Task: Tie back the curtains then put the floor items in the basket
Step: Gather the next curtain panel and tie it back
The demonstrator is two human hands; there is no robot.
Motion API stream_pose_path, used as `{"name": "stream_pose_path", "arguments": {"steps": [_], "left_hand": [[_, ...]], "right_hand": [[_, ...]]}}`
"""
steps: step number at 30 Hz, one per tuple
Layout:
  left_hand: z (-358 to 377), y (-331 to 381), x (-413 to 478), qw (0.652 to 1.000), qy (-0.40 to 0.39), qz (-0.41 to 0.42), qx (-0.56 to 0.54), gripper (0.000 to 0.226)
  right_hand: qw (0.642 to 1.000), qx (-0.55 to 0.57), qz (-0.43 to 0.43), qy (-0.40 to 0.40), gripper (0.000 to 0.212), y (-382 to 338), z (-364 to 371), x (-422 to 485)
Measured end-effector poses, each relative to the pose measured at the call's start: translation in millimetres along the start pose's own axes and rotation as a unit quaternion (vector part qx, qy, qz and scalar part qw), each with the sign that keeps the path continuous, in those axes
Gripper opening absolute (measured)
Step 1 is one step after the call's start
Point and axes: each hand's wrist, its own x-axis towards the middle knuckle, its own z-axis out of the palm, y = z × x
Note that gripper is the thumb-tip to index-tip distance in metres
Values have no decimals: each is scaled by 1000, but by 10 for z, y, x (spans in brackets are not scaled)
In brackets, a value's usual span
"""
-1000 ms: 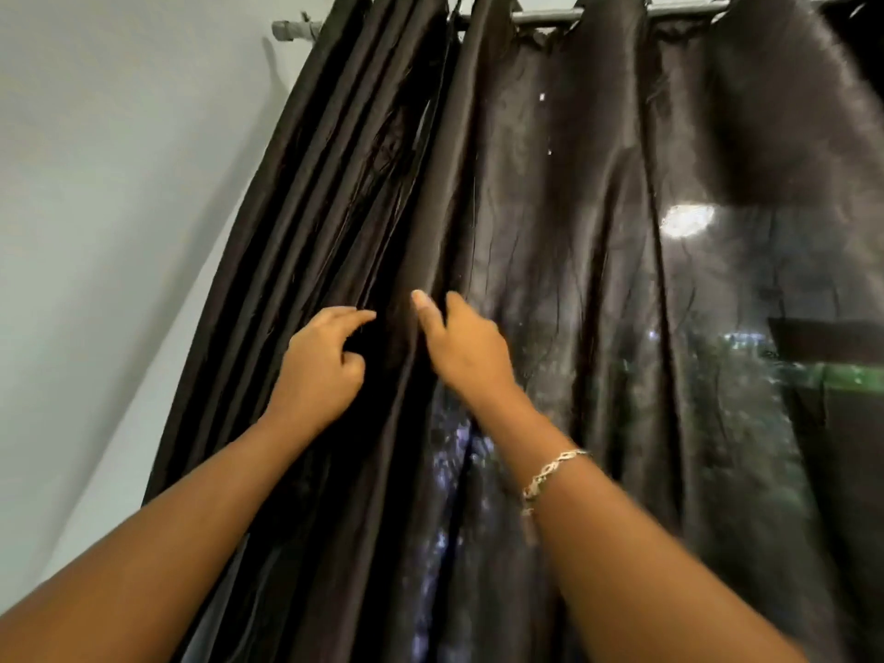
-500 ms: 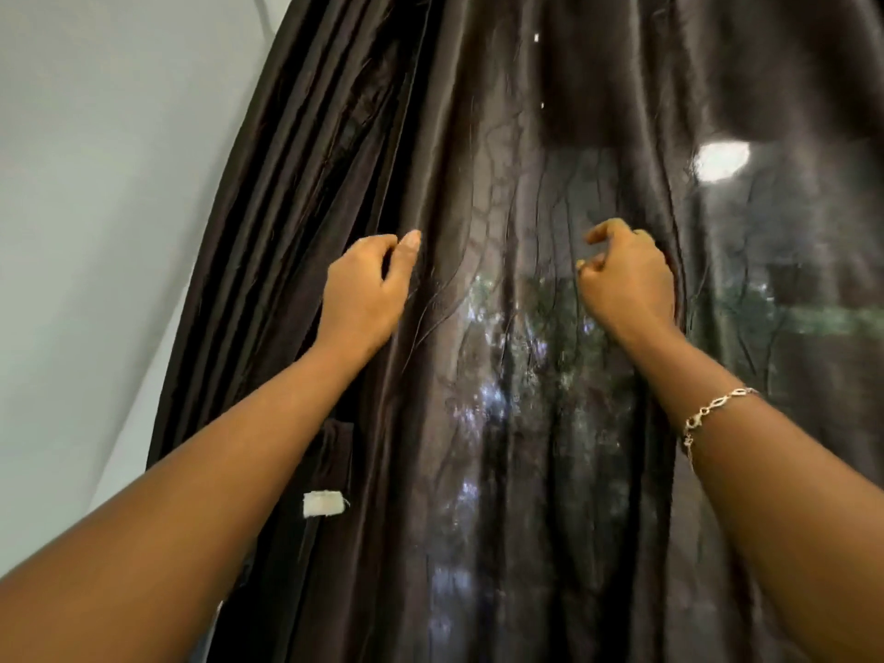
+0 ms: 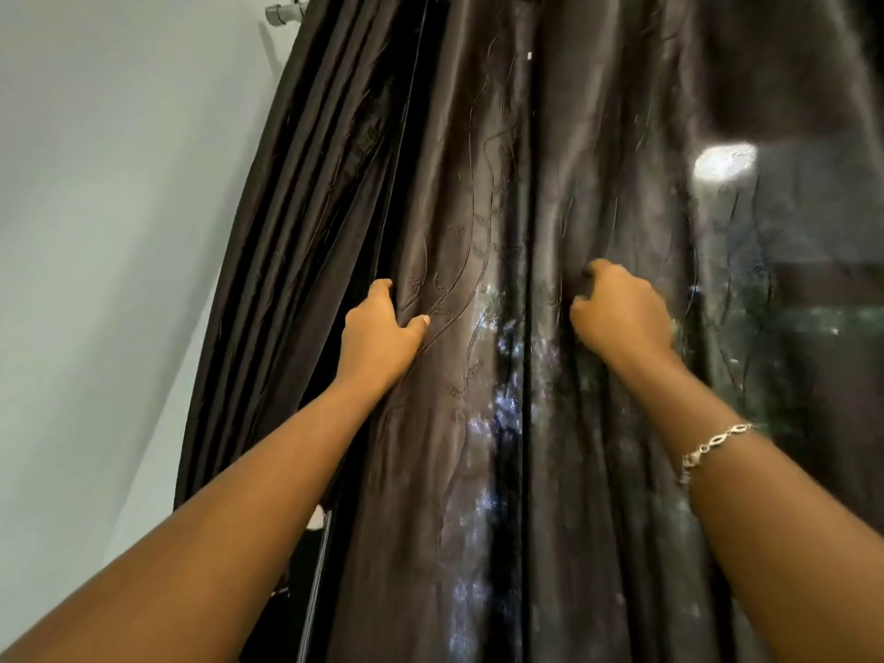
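A dark brown, shiny curtain (image 3: 478, 193) with stitched swirls hangs in long folds across most of the view. My left hand (image 3: 378, 334) grips a fold of it at the left, fingers tucked behind the cloth and thumb on the front. My right hand (image 3: 619, 311) is curled on a fold further right, fingers bunched into the fabric; a silver bracelet sits on that wrist. Both arms reach up from the bottom corners. Floor items and basket are out of view.
A pale wall (image 3: 110, 260) runs along the left. The end of the curtain rod (image 3: 282, 12) shows at the top left. Behind the thin cloth at the right, light and greenery show through a window (image 3: 803, 299). A small white tag (image 3: 315, 519) hangs near my left forearm.
My right hand has shifted from beside the left hand out to the right onto another fold and closed on it. My left hand has kept hold of its fold.
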Motion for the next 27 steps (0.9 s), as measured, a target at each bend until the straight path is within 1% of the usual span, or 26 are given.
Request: {"name": "stream_pose_path", "arguments": {"steps": [2,4,6,8,10,11,13,15,17,18,21,24,27], "left_hand": [[10,-1,18,1000,7,6,-6,59],[-1,-20,24,1000,11,6,-7,58],[-11,-57,24,1000,10,6,-4,58],[-23,-100,22,1000,6,7,-8,58],[-23,-131,12,1000,-3,3,-11,58],[-20,-142,4,1000,-8,-1,-10,59],[-12,-153,1,1000,-18,-6,-12,59],[-4,-165,13,999,-24,-9,-19,59],[-3,-175,28,999,-25,-12,-22,60],[-1,-179,33,999,-24,-14,-25,60],[5,-193,41,999,-24,-9,-42,59],[14,-209,32,998,-32,8,-57,57],[19,-238,27,997,-31,12,-75,48]], "right_hand": [[1000,19,3,18,31,-148,83,-43],[996,41,26,69,51,-272,129,-47],[993,23,41,108,69,-323,149,-21],[993,-3,62,104,77,-304,156,26],[992,-4,103,74,76,-224,137,93],[991,1,121,58,70,-165,120,126],[991,-3,129,28,50,-66,70,166],[995,-35,89,5,35,-36,58,149],[997,-74,25,1,30,-104,123,116],[996,-88,0,0,33,-175,177,110],[993,-104,-46,-25,52,-467,361,133],[994,-57,-72,-59,55,-844,495,180],[991,15,-100,-86,48,-1213,632,217]]}}
